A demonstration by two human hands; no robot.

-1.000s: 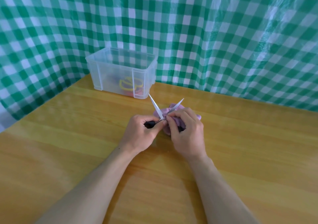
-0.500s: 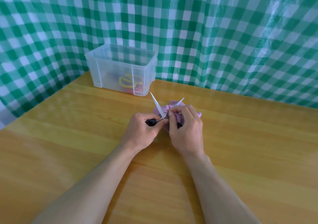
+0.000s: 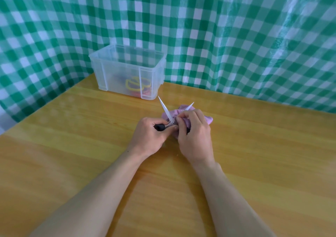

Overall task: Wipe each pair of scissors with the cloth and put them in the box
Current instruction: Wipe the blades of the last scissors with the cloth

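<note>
Black-handled scissors stand with their silver blades spread wide, points up and away from me. My left hand grips the black handle on the left side. My right hand holds a pink cloth bunched against the right blade near the pivot; most of that blade and the other handle are hidden by my fingers and the cloth. A clear plastic box sits at the back left of the table, with yellow-handled scissors and something red showing through its wall.
The wooden table stretches around my hands. A green and white checked sheet hangs along the back and the left side, right behind the box.
My hands and the scissors have stayed almost in place. The camera has tilted a little, so everything sits slightly higher in view than one second ago.
</note>
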